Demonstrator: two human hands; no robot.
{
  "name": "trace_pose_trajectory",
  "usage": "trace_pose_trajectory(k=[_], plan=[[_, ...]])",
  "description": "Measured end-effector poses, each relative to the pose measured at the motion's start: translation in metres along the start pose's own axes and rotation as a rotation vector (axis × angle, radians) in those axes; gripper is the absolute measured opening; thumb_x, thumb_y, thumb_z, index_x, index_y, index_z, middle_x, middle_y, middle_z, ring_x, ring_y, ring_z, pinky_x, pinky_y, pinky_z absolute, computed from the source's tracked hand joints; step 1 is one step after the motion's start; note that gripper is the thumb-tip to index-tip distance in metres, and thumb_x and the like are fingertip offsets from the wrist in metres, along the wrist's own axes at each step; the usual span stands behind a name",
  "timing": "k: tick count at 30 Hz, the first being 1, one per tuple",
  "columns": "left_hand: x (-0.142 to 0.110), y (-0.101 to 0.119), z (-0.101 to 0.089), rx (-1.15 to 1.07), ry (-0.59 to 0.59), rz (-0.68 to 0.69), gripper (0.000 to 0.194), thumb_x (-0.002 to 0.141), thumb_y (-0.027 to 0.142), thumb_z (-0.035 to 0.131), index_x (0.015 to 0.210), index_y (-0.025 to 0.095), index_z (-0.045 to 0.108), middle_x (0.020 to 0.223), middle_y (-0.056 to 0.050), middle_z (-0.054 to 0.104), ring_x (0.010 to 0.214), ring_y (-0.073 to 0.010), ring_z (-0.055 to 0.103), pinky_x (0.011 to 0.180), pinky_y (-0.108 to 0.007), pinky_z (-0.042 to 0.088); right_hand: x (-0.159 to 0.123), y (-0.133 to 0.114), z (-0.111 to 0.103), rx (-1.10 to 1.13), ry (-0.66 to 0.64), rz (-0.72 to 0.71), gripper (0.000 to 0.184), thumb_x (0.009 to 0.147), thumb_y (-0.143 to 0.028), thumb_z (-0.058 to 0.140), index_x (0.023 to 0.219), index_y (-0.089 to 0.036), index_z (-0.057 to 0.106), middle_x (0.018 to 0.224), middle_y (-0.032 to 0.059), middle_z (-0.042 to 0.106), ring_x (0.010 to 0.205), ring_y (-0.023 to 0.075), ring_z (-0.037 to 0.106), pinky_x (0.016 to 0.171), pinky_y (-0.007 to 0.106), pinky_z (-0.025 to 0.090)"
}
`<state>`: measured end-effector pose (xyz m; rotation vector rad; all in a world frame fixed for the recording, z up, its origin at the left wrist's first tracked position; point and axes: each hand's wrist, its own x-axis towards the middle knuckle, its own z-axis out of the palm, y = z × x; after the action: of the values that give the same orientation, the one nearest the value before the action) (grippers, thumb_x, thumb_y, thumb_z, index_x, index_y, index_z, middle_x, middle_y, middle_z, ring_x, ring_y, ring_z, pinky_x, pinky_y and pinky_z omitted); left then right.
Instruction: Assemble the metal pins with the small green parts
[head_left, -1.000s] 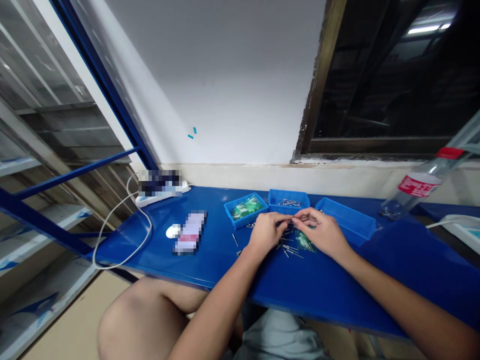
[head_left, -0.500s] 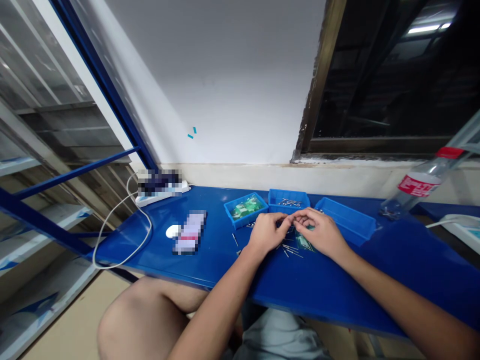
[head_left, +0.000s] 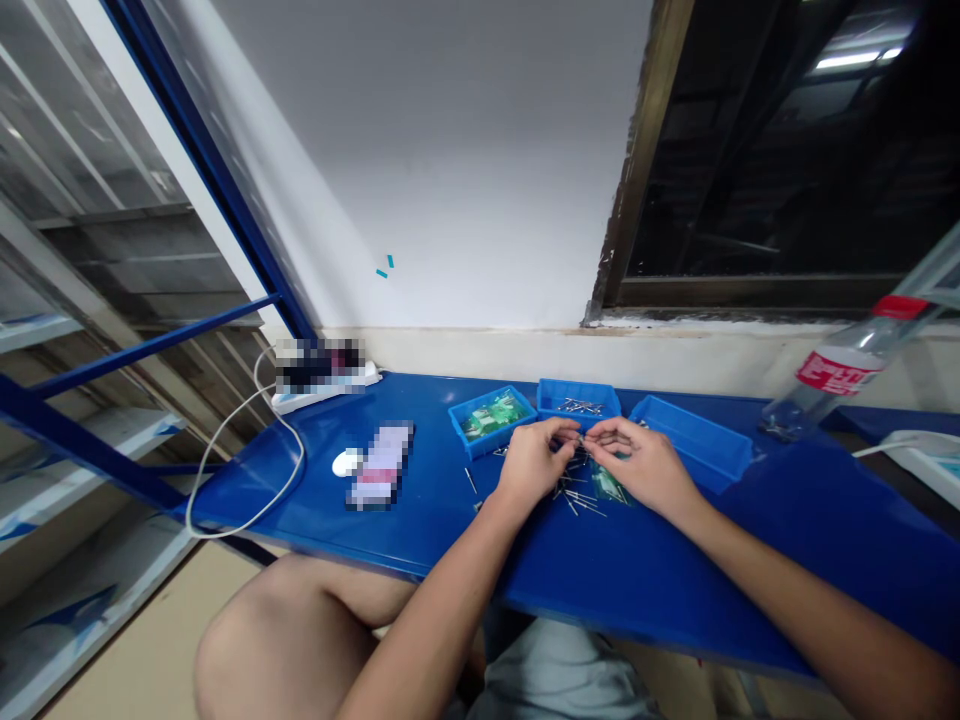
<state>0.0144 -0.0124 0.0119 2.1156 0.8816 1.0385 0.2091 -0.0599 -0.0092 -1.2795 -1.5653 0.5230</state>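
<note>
The left hand (head_left: 534, 463) and right hand (head_left: 643, 465) met over the blue surface (head_left: 442, 520), their fingers (head_left: 571, 434) pinched together on a thin metal pin (head_left: 582, 441). Loose pins (head_left: 577, 497) and a green circuit board (head_left: 607, 485) lay just below the hands. Behind them stood three blue plastic trays (head_left: 577, 392), one holding green boards (head_left: 493, 416), the middle one metal pins (head_left: 581, 406).

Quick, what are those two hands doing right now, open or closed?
Left hand: closed, fingertips pinching what looks like a thin metal pin.
Right hand: curled, fingertips at the pin; whether it grips cannot be told.
</note>
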Motion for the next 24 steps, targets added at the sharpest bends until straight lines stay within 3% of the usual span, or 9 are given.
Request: trace_pose_trajectory(k=[8, 16, 21, 24], plan=[[0.001, 0.003, 0.000, -0.205, 0.013, -0.074, 0.044, 0.091, 0.013, 0.072, 0.134, 0.020, 0.065, 0.107, -0.005, 0.083, 0.092, -0.0186, 0.080, 0.089, -0.032, 0.063, -0.001, -0.002, -0.002, -0.015, 0.046, -0.060, 0.024, 0.091, -0.041, 0.073, 0.106, -0.023, 0.066, 0.101, 0.0088, 0.078, 0.087, 0.0250, 0.077, 0.083, 0.042, 0.067], [0.002, 0.001, 0.002, -0.300, 0.026, -0.063, 0.045, 0.091, 0.015, 0.074, 0.134, 0.019, 0.062, 0.106, -0.006, 0.083, 0.093, -0.0187, 0.079, 0.089, -0.032, 0.063, -0.003, -0.010, -0.001, -0.047, 0.076, -0.159, 0.019, 0.095, -0.033, 0.068, 0.111, -0.024, 0.066, 0.106, 0.0082, 0.074, 0.088, 0.0231, 0.074, 0.084, 0.040, 0.064], [-0.001, 0.003, 0.000, -0.089, 0.002, 0.048, 0.037, 0.096, 0.023, 0.069, 0.132, 0.020, 0.065, 0.107, -0.005, 0.082, 0.099, -0.0207, 0.077, 0.095, -0.035, 0.060, 0.003, -0.016, -0.015, -0.321, 0.054, -0.340, 0.017, 0.097, -0.022, 0.058, 0.110, -0.024, 0.070, 0.101, 0.0070, 0.068, 0.083, 0.0216, 0.068, 0.079, 0.037, 0.059], [-0.004, 0.003, -0.001, 0.151, -0.099, 0.162, 0.032, 0.098, 0.038, 0.067, 0.123, 0.019, 0.073, 0.121, -0.010, 0.078, 0.115, -0.0266, 0.071, 0.104, -0.041, 0.055, 0.009, -0.006, -0.034, -0.581, 0.151, -0.354, 0.019, 0.098, -0.022, 0.055, 0.108, -0.023, 0.070, 0.103, 0.0092, 0.069, 0.096, 0.0266, 0.068, 0.088, 0.040, 0.055]])
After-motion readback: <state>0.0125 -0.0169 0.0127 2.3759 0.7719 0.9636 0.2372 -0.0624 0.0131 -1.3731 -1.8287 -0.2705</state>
